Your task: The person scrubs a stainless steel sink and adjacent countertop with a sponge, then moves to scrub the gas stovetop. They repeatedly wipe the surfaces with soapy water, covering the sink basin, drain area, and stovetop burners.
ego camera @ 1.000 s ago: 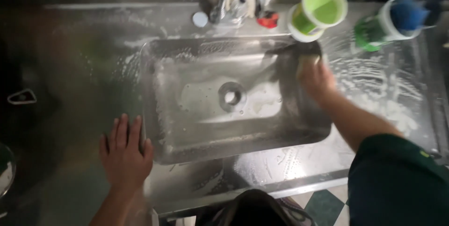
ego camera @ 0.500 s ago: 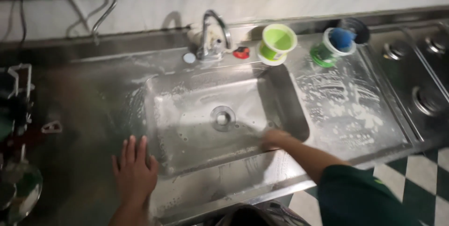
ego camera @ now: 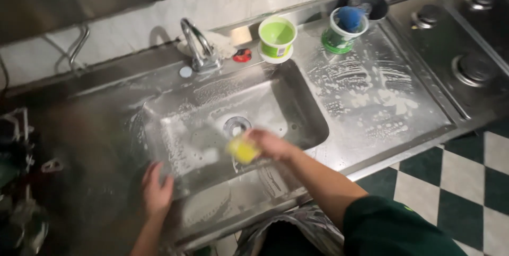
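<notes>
Right hand (ego camera: 273, 144): fingers closed on a yellow sponge (ego camera: 243, 150), held over the sink basin (ego camera: 175, 129) near its front wall.
Left hand (ego camera: 155, 191): fingers spread flat on the sink's front-left rim.
Technique: suds are best driven toward the drain (ego camera: 236, 125) in overlapping strokes.
Surface: steel table (ego camera: 382, 107), streaked with foam.
Back edge: faucet (ego camera: 196, 44), green tub (ego camera: 277, 36), brush cup (ego camera: 344, 28).
Room: checkered floor (ego camera: 466, 176).

The sink (ego camera: 175, 113) and the desk (ego camera: 371, 102) at three o'clock are shiny wet steel streaked with foam; the sponge (ego camera: 243, 151) looks soft and matt, and the green cup (ego camera: 277, 37) is glossy plastic.
</notes>
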